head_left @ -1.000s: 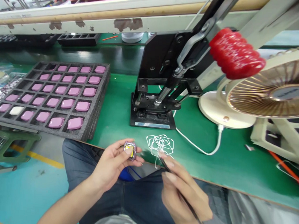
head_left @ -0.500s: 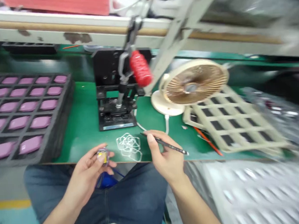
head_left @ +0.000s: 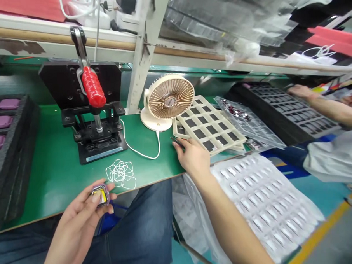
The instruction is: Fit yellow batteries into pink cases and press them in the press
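My left hand point(head_left: 84, 212) is closed on a small purple-rimmed device casing point(head_left: 101, 194), its open side showing a yellow part and dark components. The casing is held just off the table's front edge. White thin ring-like gaskets point(head_left: 121, 173) lie in a tangled pile on the green table near that hand. My right hand point(head_left: 193, 156) is closed around slim black tweezers point(head_left: 177, 143), mostly covered by the fingers; their tip points left. This hand is at the table's front edge, beside the beige compartment tray point(head_left: 206, 125).
A black press fixture point(head_left: 102, 145) with a red-handled lever point(head_left: 93, 89) stands behind the gaskets. Next to it is a beige fan point(head_left: 168, 99) with a white cable. A black foam tray point(head_left: 13, 185) holds purple casings at left. A white blister tray point(head_left: 254, 198) and a co-worker's arm point(head_left: 329, 106) are at right.
The view has swung right, bringing the co-worker's arm and more trays into sight. My right hand has moved away from the gaskets toward the beige tray. Left hand still holds the casing.
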Action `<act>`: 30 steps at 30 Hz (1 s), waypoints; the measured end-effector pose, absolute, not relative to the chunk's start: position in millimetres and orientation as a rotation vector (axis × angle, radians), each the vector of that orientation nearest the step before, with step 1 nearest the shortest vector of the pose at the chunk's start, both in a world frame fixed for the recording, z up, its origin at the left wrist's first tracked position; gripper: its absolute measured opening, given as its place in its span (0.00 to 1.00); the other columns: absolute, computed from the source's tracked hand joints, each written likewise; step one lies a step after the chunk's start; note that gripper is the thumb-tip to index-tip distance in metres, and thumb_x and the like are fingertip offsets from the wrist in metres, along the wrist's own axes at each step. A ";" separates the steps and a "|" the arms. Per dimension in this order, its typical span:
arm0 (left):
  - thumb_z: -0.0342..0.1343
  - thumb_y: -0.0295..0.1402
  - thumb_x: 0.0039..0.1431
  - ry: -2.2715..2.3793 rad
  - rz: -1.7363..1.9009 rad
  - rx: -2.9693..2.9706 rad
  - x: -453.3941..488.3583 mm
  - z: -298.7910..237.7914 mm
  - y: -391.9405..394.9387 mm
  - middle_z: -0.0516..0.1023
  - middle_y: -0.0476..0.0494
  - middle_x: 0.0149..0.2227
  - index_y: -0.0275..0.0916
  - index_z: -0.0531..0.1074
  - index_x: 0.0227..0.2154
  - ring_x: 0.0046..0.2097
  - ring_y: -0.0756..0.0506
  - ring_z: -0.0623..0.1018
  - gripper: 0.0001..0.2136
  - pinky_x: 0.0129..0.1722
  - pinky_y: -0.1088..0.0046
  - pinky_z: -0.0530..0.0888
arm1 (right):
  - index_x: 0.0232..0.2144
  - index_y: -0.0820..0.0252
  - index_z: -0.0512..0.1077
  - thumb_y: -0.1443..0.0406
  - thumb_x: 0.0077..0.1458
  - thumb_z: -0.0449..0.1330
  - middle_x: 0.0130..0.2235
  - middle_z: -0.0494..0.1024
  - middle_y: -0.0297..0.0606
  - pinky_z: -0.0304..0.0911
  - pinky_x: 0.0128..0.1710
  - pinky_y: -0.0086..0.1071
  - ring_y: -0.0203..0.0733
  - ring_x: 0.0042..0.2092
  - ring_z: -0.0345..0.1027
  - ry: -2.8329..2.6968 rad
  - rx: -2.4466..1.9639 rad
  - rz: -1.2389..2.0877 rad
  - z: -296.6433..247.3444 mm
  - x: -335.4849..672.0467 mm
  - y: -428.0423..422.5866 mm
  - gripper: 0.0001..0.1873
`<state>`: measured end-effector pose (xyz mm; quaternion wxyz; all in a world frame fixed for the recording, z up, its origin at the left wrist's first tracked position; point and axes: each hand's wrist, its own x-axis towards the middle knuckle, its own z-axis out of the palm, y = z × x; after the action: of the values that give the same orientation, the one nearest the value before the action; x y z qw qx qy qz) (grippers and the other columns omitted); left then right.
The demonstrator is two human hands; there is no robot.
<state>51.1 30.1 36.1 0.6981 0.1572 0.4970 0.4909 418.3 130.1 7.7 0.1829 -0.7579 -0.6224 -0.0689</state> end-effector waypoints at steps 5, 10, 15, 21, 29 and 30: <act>0.72 0.37 0.63 1.088 1.045 0.326 49.3 47.8 30.8 0.81 0.30 0.62 0.39 0.83 0.57 0.52 0.35 0.85 0.21 0.44 0.69 0.86 | 0.52 0.56 0.85 0.60 0.70 0.58 0.47 0.83 0.44 0.66 0.35 0.37 0.50 0.41 0.78 -1.801 -2.121 -0.143 2.8 411.7 129.1 0.18; 0.68 0.42 0.67 1.089 1.012 0.288 40.9 47.7 29.2 0.80 0.30 0.63 0.39 0.83 0.59 0.61 0.29 0.82 0.21 0.49 0.66 0.86 | 0.47 0.55 0.83 0.60 0.69 0.60 0.47 0.84 0.41 0.70 0.44 0.36 0.48 0.46 0.79 -1.825 -2.107 -0.034 7.7 423.3 125.7 0.13; 0.69 0.41 0.66 1.093 1.009 0.312 42.5 43.3 25.4 0.81 0.31 0.62 0.41 0.83 0.59 0.57 0.32 0.84 0.21 0.48 0.68 0.86 | 0.41 0.58 0.82 0.50 0.70 0.61 0.43 0.84 0.46 0.69 0.42 0.40 0.55 0.45 0.79 -1.679 -2.255 -0.090 11.7 413.6 140.0 0.19; 0.71 0.38 0.63 1.037 1.040 0.258 40.5 45.1 21.0 0.83 0.30 0.59 0.43 0.83 0.59 0.51 0.36 0.86 0.22 0.46 0.68 0.85 | 0.48 0.57 0.83 0.56 0.70 0.62 0.50 0.84 0.47 0.69 0.44 0.39 0.54 0.48 0.78 -1.680 -2.237 -0.074 10.9 393.6 152.1 0.14; 0.73 0.34 0.60 1.023 1.074 0.214 38.4 44.4 22.3 0.85 0.32 0.55 0.42 0.87 0.49 0.52 0.31 0.86 0.14 0.45 0.63 0.86 | 0.48 0.57 0.84 0.59 0.70 0.61 0.48 0.86 0.46 0.71 0.48 0.41 0.54 0.48 0.79 -1.713 -2.159 0.051 8.7 412.2 152.1 0.14; 0.73 0.34 0.60 1.019 1.075 0.219 39.3 44.6 22.9 0.85 0.31 0.55 0.41 0.87 0.48 0.51 0.31 0.86 0.13 0.44 0.64 0.86 | 0.47 0.56 0.84 0.59 0.70 0.60 0.47 0.86 0.45 0.70 0.47 0.40 0.54 0.48 0.79 -1.726 -2.154 0.065 9.5 415.2 153.2 0.13</act>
<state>39.3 22.9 44.6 0.7325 0.0997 0.4634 0.4887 415.2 153.2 9.5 0.1890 -0.7662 -0.6138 0.0233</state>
